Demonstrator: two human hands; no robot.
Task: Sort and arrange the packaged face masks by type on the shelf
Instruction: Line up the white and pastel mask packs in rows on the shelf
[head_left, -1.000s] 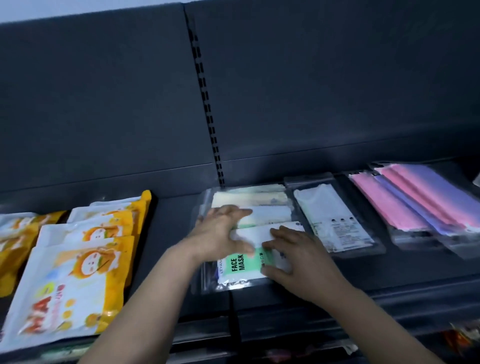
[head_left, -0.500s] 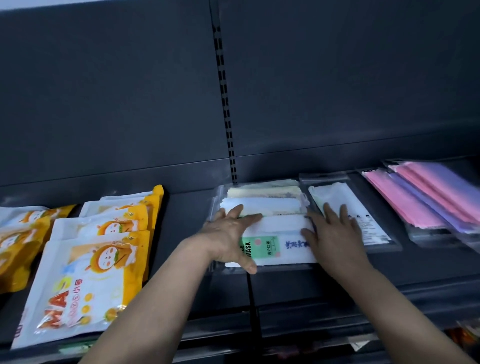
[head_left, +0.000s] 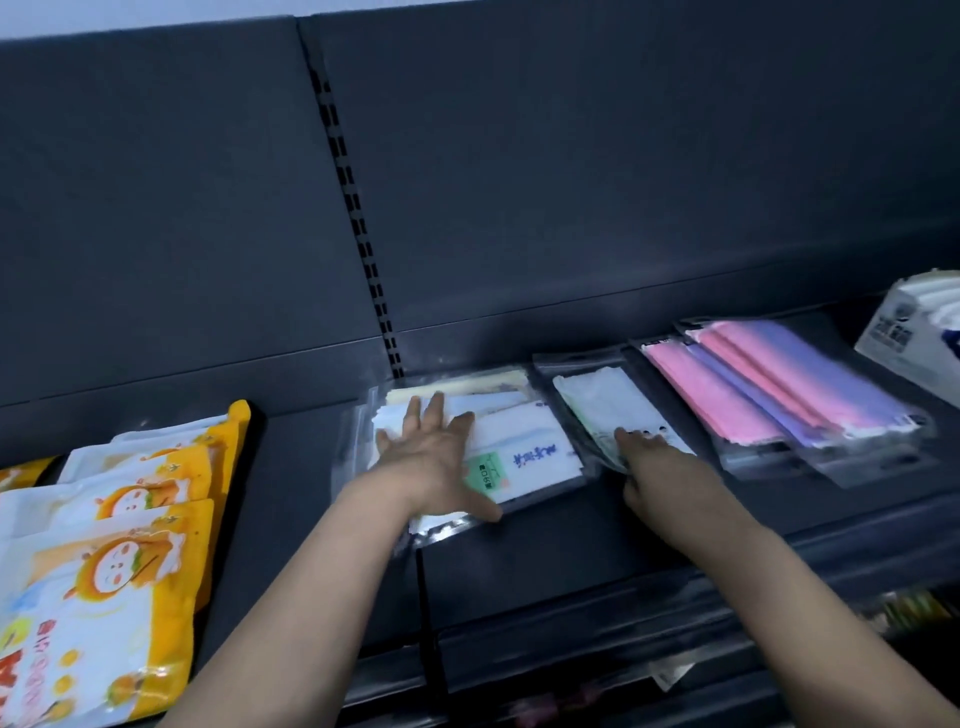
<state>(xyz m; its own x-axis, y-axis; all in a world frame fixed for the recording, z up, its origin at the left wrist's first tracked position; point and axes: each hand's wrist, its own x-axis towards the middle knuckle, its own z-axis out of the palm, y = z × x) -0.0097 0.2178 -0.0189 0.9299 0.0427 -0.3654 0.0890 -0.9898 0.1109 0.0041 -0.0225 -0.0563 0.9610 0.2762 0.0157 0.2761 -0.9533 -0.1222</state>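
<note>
Shelf (head_left: 301, 467), centre: clear pouch of white masks (head_left: 524, 447), left hand (head_left: 431, 457) flat on it, fingers spread. Adjoining white-mask pouch (head_left: 597, 400) under right hand (head_left: 665, 467), grip unclear. Pink-purple mask packs (head_left: 779, 384) rightward.

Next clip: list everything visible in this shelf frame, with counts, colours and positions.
cartoon pouches: at least four, yellow and white, overlapping, shelf left
middle stack: clear packs, count unclear, white and cream masks, green label on top pack, shelf centre
white mask pack: one, clear, just right of the middle stack
pink-purple packs: two, clear, overlapping, further right
box: one, white, far right, cut off by the frame
shelf: one, dark grey, under all packs
slotted upright: one, dark, in the back panel
left hand: flat, fingers spread, on the middle stack
right hand: on the near end of the white mask pack, grip unclear
</note>
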